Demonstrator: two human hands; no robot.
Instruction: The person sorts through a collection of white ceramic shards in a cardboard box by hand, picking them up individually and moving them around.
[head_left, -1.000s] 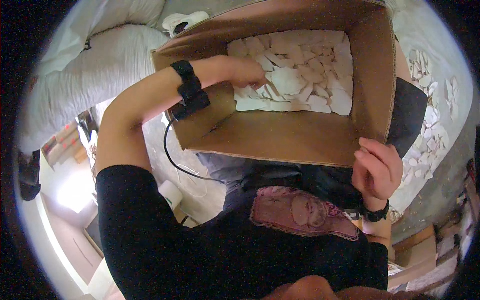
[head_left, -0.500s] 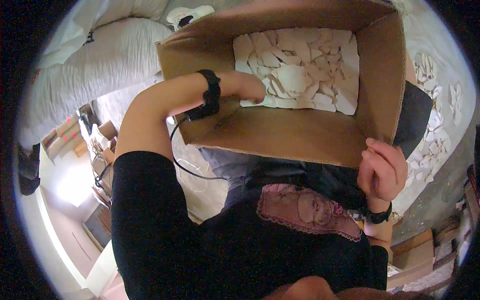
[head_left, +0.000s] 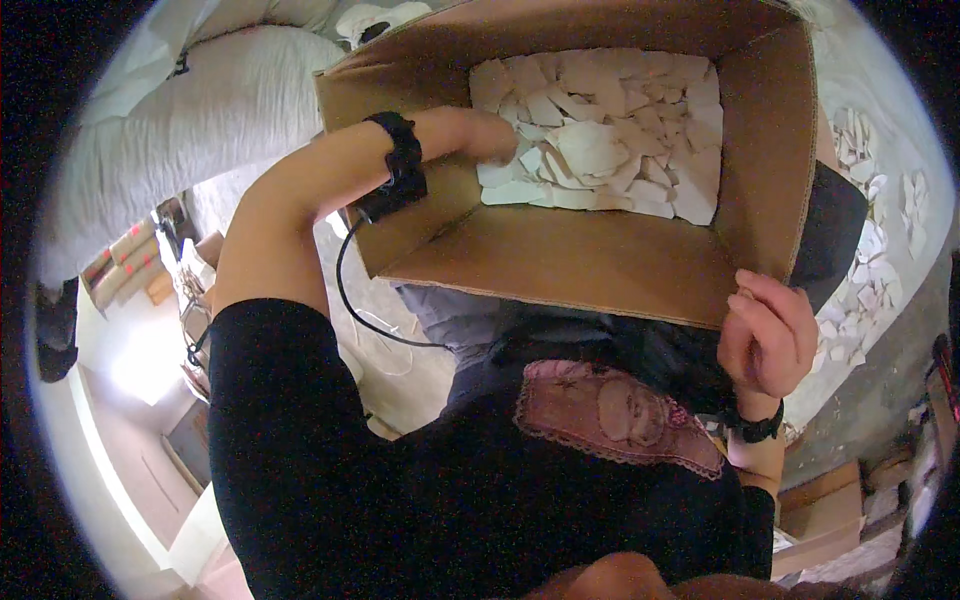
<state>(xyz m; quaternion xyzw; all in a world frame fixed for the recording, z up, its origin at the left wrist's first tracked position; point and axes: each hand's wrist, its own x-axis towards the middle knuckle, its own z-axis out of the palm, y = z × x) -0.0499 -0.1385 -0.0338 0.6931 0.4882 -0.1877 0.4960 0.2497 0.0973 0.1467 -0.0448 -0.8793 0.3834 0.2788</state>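
Note:
A deep, open cardboard box [head_left: 560, 255] is in front of me, tilted so its bottom shows. Flat, jagged white pieces [head_left: 590, 150] cover the bottom, with a broad smooth one in the middle. My left hand [head_left: 483, 135] reaches over the left wall and down to the left edge of these pieces. Its fingers are blurred and mostly hidden, so I cannot see whether they hold one. At the near right corner, my right hand [head_left: 768, 335] has its fingers curled on the box's rim. A black strap and a cabled device [head_left: 400, 165] are on my left wrist.
More white pieces [head_left: 870, 270] lie on pale sheeting along the right. A large white sack [head_left: 220, 120] fills the upper left. Cardboard [head_left: 825, 505] is stacked at the lower right. The thin black cable [head_left: 350, 300] from my left wrist loops toward my body.
My left hand and forearm have drawn slightly left and up within the box. The box has shifted a little; my right hand stays on its corner.

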